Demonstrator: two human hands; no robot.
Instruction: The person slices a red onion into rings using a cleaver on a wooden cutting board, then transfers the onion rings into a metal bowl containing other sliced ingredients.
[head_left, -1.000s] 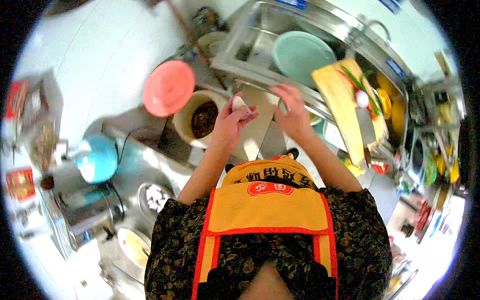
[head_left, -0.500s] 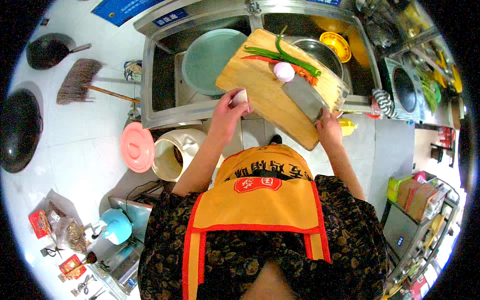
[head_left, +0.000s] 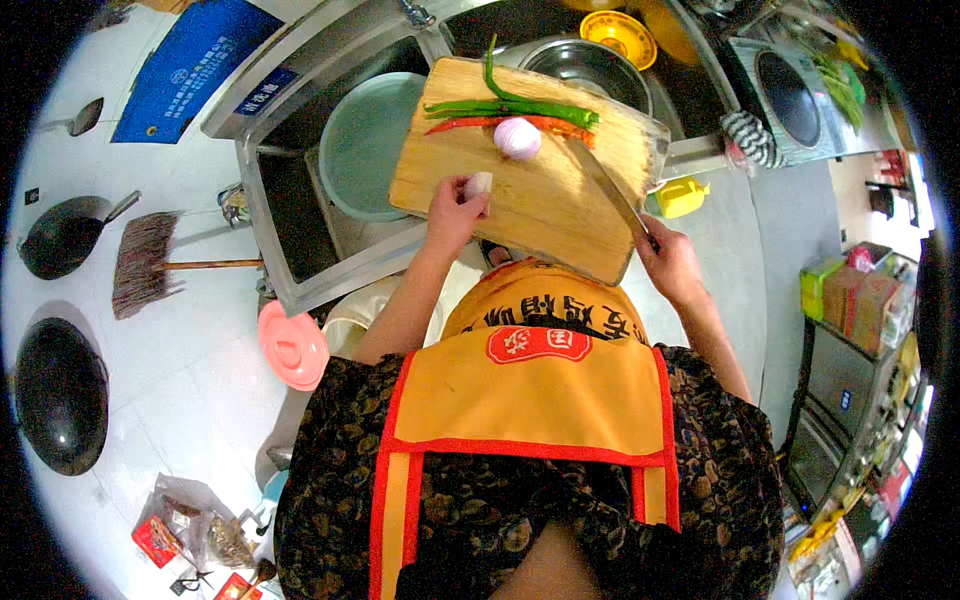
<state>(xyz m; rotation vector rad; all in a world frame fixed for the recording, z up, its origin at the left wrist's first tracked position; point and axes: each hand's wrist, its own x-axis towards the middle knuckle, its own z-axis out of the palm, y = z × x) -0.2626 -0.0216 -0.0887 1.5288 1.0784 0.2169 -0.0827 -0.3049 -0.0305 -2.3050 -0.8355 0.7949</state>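
Pinched between the fingers of my left hand (head_left: 456,212) is a small pale purple-white onion piece (head_left: 480,184), over the near left part of a wooden cutting board (head_left: 540,215). My right hand (head_left: 674,264) is closed round the handle of a cleaver (head_left: 608,190) at the board's right edge. Its blade is turned nearly edge-on, pointing up and left toward the peppers. A peeled purple onion (head_left: 517,138) sits near the board's middle. Behind it lie long green chili peppers (head_left: 520,108), a red chili pepper (head_left: 460,125) and some orange-red pepper (head_left: 565,128).
The board rests across a metal double sink (head_left: 300,285). A large greenish round basin (head_left: 355,150) occupies its left bowl; a steel bowl (head_left: 590,70) and a yellow bowl (head_left: 620,38) stand at the right. A pink lid (head_left: 292,345), broom (head_left: 150,265) and woks (head_left: 62,395) are at left.
The cleaver has turned from showing its broad flat side to nearly edge-on, with my right hand now round its handle. My left hand still pinches the onion piece. The whole view has shifted and rotated.
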